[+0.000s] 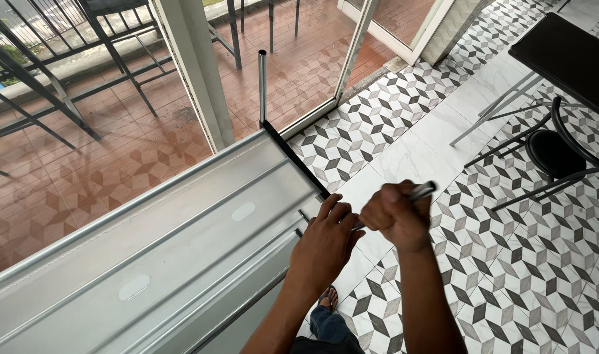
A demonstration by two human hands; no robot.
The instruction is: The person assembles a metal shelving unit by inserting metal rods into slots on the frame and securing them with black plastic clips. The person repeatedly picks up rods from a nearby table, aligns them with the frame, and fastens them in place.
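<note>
A long, ribbed silver metal panel [181,229] lies upside down before me, running from lower left to centre, with a black end strip [293,157]. One thin metal leg [262,85] stands upright at its far corner. My right hand [394,216] is closed around a second metal tube [423,191], whose end sticks out past my fist. My left hand [326,242] rests at the panel's near corner, fingers curled against the tube's lower part where it meets the panel.
The floor is patterned black, grey and white tile [509,275]. A black table [568,52] and a black chair [555,154] stand at right. A glass door frame [194,72] opens onto a brick-red terrace with metal furniture. My foot in a sandal [327,298] shows below.
</note>
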